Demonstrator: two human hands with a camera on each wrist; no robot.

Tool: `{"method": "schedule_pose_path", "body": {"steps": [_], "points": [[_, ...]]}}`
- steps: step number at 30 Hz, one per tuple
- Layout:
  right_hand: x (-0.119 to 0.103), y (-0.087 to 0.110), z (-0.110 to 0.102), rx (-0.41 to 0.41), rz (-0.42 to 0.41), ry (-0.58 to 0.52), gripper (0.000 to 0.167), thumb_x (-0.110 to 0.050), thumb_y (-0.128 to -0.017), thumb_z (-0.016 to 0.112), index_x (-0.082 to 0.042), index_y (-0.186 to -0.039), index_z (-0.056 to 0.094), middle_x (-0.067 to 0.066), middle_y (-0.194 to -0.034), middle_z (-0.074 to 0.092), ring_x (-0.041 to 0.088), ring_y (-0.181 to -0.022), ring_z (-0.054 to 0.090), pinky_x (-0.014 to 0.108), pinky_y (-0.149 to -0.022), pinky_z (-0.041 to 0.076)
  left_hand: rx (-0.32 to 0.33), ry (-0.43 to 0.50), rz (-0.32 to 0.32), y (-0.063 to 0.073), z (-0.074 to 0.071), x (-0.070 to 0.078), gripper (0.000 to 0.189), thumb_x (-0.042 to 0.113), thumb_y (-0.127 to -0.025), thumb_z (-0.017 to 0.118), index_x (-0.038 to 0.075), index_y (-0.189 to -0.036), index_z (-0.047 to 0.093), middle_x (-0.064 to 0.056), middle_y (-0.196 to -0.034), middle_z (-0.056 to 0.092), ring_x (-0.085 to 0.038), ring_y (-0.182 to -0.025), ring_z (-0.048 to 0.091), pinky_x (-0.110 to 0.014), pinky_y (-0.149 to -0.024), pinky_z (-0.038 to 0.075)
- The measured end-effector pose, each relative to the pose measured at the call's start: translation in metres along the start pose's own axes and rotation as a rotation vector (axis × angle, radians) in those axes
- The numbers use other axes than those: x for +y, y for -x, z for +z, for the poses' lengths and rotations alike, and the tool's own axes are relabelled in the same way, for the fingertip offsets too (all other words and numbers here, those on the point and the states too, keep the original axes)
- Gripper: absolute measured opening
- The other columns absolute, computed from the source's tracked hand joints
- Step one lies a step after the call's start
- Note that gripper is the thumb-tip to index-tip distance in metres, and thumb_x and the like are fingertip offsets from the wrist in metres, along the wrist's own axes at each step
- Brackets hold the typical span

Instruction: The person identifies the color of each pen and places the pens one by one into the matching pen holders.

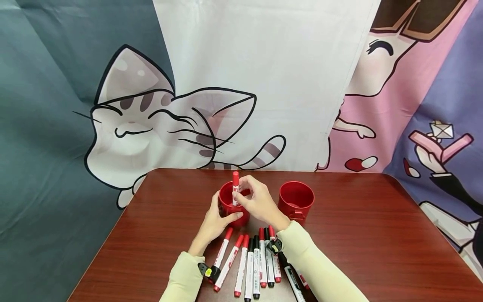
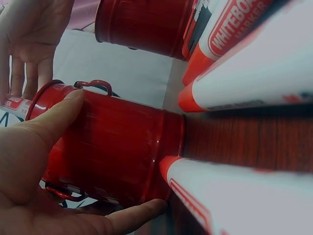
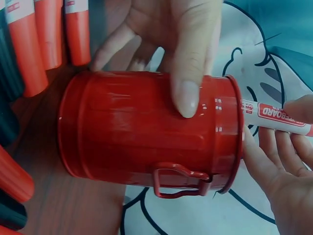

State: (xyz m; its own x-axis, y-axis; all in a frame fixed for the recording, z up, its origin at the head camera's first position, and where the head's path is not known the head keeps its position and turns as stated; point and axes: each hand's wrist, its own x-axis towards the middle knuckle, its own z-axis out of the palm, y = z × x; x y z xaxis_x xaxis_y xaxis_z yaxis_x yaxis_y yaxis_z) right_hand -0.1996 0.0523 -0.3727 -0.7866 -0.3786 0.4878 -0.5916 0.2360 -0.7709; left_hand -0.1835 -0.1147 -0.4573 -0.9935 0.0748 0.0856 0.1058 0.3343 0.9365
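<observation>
My left hand (image 1: pixel 213 220) grips the left red metal bucket (image 2: pixel 112 142), its thumb along the near side and the other fingers round the far side. Small side handles (image 3: pixel 181 181) stick out from the bucket's wall. In my right hand (image 1: pixel 260 201) a red-capped whiteboard marker (image 1: pixel 235 184) is pinched upright at the bucket's mouth. In the right wrist view the marker's lower end passes behind the rim, and the fingers lie close beside that rim. A second red bucket (image 1: pixel 296 199) stands to the right of the right hand.
Several red and black whiteboard markers (image 1: pixel 241 268) lie in a loose row on the brown table (image 1: pixel 377 235), in front of the left bucket and between the forearms. Some at the right are partly hidden by the right sleeve (image 1: pixel 317 260). A cartoon-printed cloth (image 1: pixel 283 84) hangs behind the table.
</observation>
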Motion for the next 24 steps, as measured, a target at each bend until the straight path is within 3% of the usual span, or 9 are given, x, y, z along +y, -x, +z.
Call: {"method": "schedule_pose_path", "body": {"steps": [7, 15, 24], "points": [[0.024, 0.002, 0.010, -0.051, 0.034, -0.027, 0.023, -0.007, -0.082, 0.067, -0.012, -0.102, 0.057, -0.001, -0.094, 0.063, 0.011, -0.087, 0.062, 0.031, -0.074, 0.054, 0.010, -0.008, 0.013, 0.001, 0.000, 0.000, 0.089, 0.036, -0.073, 0.076, 0.023, -0.142, 0.021, -0.004, -0.136, 0.041, -0.026, -0.122, 0.041, -0.048, -0.098, 0.039], [0.024, 0.002, 0.013, -0.131, -0.020, 0.071, 0.015, -0.010, -0.083, 0.065, -0.014, -0.096, 0.058, -0.007, -0.088, 0.061, 0.004, -0.080, 0.060, 0.025, -0.076, 0.053, 0.010, -0.022, 0.010, 0.001, -0.001, 0.000, 0.089, 0.034, -0.073, 0.076, 0.023, -0.142, 0.021, -0.007, -0.138, 0.040, -0.026, -0.124, 0.041, -0.045, -0.101, 0.037], [0.022, -0.001, 0.012, -0.230, 0.037, 0.135, 0.008, -0.014, -0.085, 0.062, -0.016, -0.093, 0.061, -0.009, -0.085, 0.063, 0.002, -0.077, 0.059, 0.022, -0.073, 0.052, -0.007, -0.034, 0.017, 0.002, -0.002, 0.001, 0.089, 0.032, -0.075, 0.075, 0.022, -0.143, 0.019, -0.007, -0.139, 0.039, -0.027, -0.125, 0.040, -0.046, -0.100, 0.037]]}}
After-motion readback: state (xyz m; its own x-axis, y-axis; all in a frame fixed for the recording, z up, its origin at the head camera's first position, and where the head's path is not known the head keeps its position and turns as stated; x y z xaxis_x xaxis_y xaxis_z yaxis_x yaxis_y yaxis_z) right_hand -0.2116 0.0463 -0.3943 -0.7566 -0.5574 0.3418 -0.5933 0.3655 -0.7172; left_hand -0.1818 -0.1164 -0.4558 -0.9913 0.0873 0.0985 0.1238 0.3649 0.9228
